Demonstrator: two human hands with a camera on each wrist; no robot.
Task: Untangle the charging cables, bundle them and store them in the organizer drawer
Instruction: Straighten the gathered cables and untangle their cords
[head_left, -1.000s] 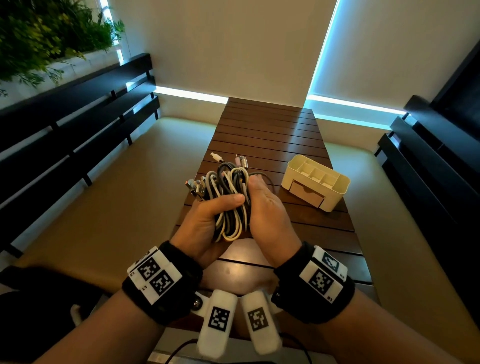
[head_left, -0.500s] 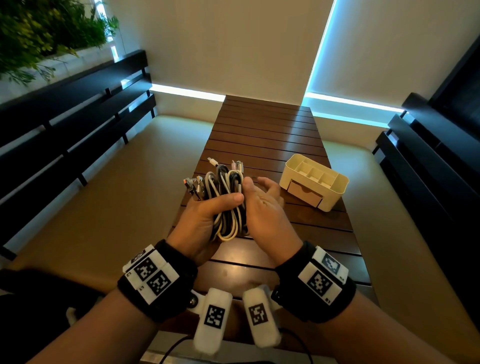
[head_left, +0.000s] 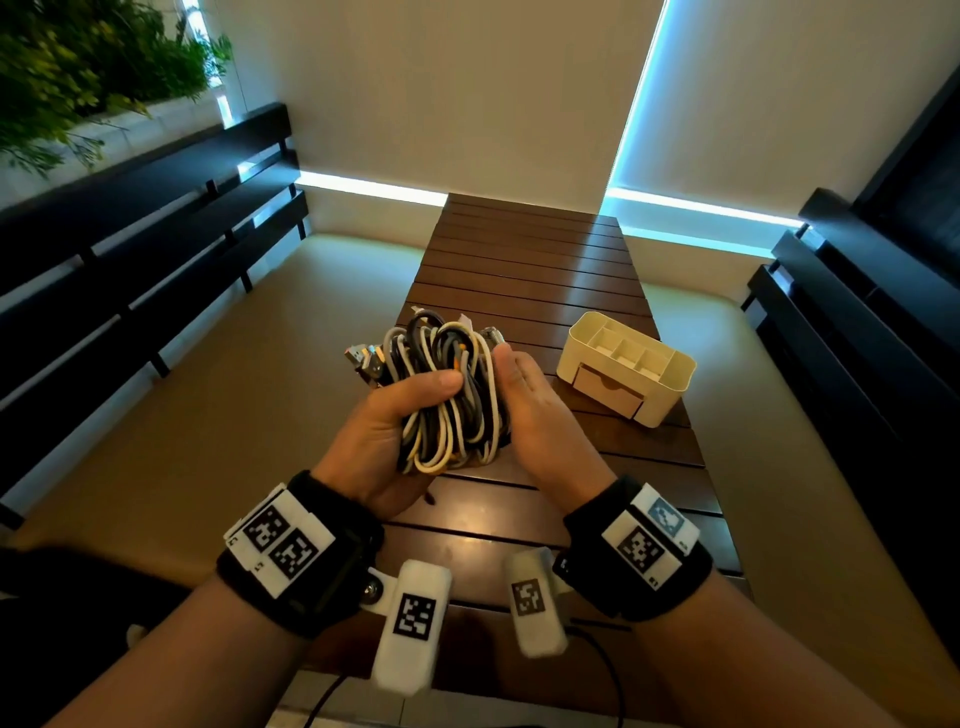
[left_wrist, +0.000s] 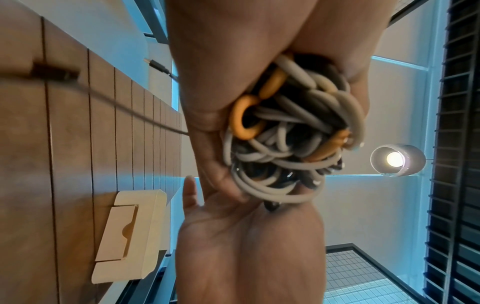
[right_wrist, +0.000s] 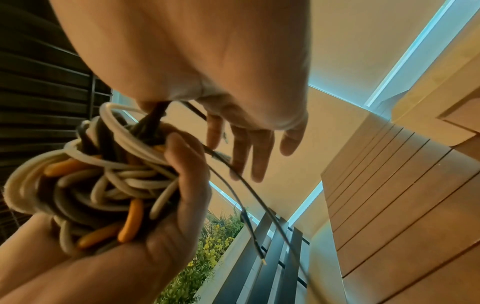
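Observation:
A tangled bundle of white, grey, black and orange charging cables (head_left: 451, 400) is held above the wooden table (head_left: 524, 270). My left hand (head_left: 410, 410) grips it from the left, thumb across the front. My right hand (head_left: 524, 389) lies against the bundle's right side with straight fingers (right_wrist: 249, 148). From the left wrist, the cables (left_wrist: 285, 148) bulge out of the left fist, above the right palm (left_wrist: 233, 226). A thin dark cable (right_wrist: 246, 185) hangs loose past the right fingers. The cream organizer (head_left: 631, 366) stands to the right with its drawer (head_left: 608, 389) closed.
Black slatted benches (head_left: 130, 260) run along both sides of the table, with beige floor (head_left: 234, 415) between. A plant (head_left: 78, 67) sits at the far left. A lit lamp (left_wrist: 396, 159) shows in the left wrist view.
My right hand's fingers, curled on the bundle a second ago, have straightened and now lie flat beside it. The left hand keeps its grip.

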